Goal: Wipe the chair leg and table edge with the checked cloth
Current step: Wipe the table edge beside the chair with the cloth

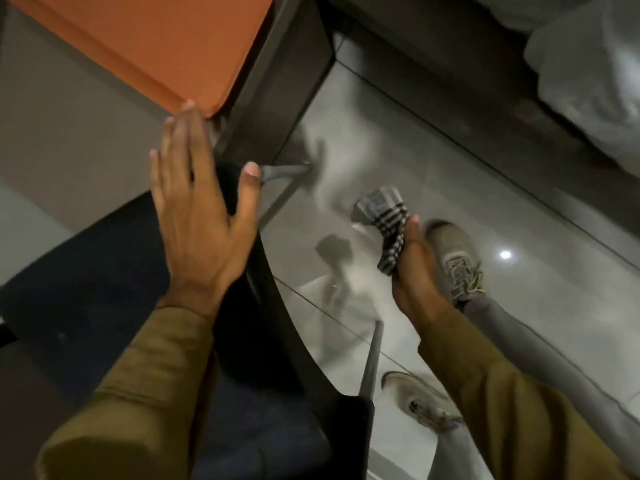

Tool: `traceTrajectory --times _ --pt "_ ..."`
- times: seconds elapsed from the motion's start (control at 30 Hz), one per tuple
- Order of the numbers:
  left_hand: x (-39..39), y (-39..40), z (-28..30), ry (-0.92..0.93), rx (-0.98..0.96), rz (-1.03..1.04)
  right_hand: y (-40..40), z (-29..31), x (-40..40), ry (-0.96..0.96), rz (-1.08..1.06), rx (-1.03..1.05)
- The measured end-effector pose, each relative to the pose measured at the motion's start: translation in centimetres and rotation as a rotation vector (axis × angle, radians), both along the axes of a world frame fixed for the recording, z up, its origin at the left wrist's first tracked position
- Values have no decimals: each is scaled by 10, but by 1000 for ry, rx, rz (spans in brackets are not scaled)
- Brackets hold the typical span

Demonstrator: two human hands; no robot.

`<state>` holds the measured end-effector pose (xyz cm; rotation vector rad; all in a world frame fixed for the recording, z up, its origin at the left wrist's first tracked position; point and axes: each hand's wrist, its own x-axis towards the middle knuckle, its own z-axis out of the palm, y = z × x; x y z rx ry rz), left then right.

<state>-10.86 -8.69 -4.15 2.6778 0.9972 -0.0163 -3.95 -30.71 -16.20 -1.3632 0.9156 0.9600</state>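
Left hand (201, 216) spread flat, fingertips at the orange surface (156, 43) corner, over the dark chair (104, 289). Right hand (415, 271) pinching the bunched grey-and-white checked cloth (384, 223) above the tiled floor (450, 168), apart from the grey metal chair leg (370, 362).

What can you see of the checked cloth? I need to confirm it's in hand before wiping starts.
The checked cloth is a soft woven fabric in black, grey and white checks, bunched into a wad. The right hand grips its lower end; the free end sticks up, above the tiled floor. It touches nothing else.
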Motion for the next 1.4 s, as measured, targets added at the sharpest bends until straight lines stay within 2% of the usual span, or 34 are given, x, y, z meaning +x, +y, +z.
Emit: traceTrajectory --times 0.1,0.27,0.37,0.5,0.6,0.67,0.77,0.83,0.9,0.97,1.13,1.2,1.3,1.4 --pt "16 2 -11 80 -30 126 54 17 14 -82 55 49" --pt "19 -2 -14 24 -14 197 147 51 -27 -261 398 497" --pt "19 0 -15 36 -26 156 175 33 -35 -434 550 486" --pt "16 -1 -19 -16 -20 138 184 -34 -18 -293 496 344" --pt "16 0 -23 -42 -15 123 195 -64 10 -117 562 261" --pt "17 1 -22 4 -6 115 199 -52 16 -68 539 291" --pt "19 0 -16 42 -20 107 182 6 -3 -40 395 521" --pt "20 0 -15 63 -11 102 167 34 -17 -68 401 576" --pt "19 0 -16 86 6 93 164 33 -20 -113 437 529" --pt "19 0 -18 92 11 86 169 9 -13 -126 478 460" --pt "18 -3 -22 27 8 100 194 -59 24 -46 521 297" --pt "19 -3 -21 60 13 107 194 -50 24 -45 504 334" --pt "21 -3 -17 91 7 105 168 -5 0 -55 433 481" --pt "22 -3 -16 100 18 110 146 22 -20 -123 521 532"
